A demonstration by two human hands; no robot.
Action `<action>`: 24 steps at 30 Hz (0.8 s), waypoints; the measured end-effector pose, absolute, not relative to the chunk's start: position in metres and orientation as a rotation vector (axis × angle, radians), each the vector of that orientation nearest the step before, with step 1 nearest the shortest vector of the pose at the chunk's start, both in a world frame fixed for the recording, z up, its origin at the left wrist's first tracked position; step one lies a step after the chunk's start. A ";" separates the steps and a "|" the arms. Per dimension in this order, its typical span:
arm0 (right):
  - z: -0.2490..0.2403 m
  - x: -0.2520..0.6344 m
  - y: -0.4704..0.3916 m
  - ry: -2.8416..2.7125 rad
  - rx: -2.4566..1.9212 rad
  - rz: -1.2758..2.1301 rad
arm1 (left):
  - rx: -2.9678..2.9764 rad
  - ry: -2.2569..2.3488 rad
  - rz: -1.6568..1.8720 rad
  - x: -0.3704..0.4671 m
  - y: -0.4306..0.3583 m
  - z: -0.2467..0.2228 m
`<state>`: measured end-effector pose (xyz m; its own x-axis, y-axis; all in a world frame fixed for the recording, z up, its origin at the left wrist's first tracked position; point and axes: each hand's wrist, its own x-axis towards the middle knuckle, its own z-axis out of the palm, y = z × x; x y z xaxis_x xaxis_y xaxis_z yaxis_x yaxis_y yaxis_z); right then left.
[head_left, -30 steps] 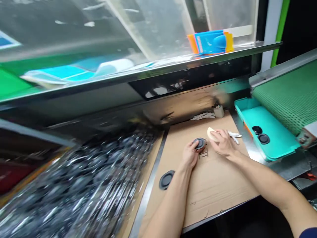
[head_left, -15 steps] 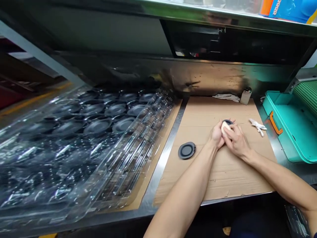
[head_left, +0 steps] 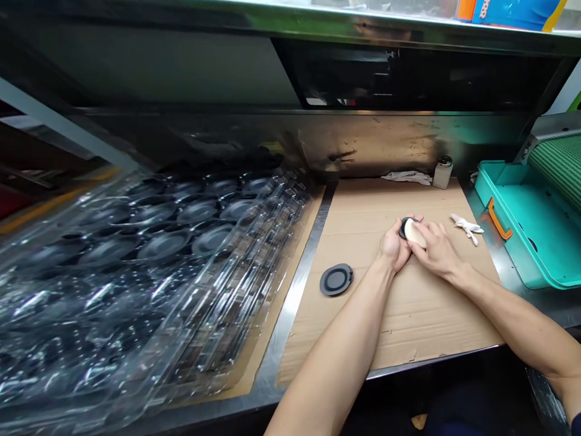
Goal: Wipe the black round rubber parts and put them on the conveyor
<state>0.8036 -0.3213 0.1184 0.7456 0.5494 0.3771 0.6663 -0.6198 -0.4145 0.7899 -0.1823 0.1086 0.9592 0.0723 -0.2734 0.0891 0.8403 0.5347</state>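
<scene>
Over the cardboard sheet (head_left: 345, 339), my left hand (head_left: 394, 247) cups a small dark round part (head_left: 403, 227) with its fingers wrapped around the edge. My right hand (head_left: 434, 248) pinches a cream-coloured pad (head_left: 414, 234) and holds it against the dark part. Both hands are close together. To their left, a dark oval disc (head_left: 336, 280) with a ringed centre lies flat on the cardboard.
Clear plastic trays (head_left: 200, 242) with rows of dark discs cover the left side. At the back stand a small bottle (head_left: 442, 172) and a white cloth (head_left: 406, 177). White gloves or cloth (head_left: 467, 228) lie right of my hands, beside a teal bin (head_left: 521, 242).
The cream pad has shifted on the dark part, uncovering more of its left side. The whole view has moved slightly.
</scene>
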 end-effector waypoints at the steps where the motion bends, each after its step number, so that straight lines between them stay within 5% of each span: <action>1: 0.121 0.805 -0.325 -0.866 -2.361 -0.242 | 0.585 0.291 -0.001 0.790 -0.182 0.109; 6: 0.131 0.816 -0.344 -0.773 -2.188 0.171 | 0.624 0.266 0.038 0.787 -0.185 0.109; 18: 0.127 0.820 -0.317 -0.721 -1.961 0.290 | 0.620 0.310 -0.017 0.787 -0.186 0.104; 24: 0.138 0.815 -0.324 -0.713 -2.388 -0.132 | 0.607 0.291 -0.013 0.787 -0.188 0.105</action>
<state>0.8146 -0.3237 0.1381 0.8481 0.4599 0.2630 0.5235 -0.6515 -0.5490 0.7869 -0.1877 0.1046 0.9591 0.0735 -0.2734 0.0968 0.8224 0.5607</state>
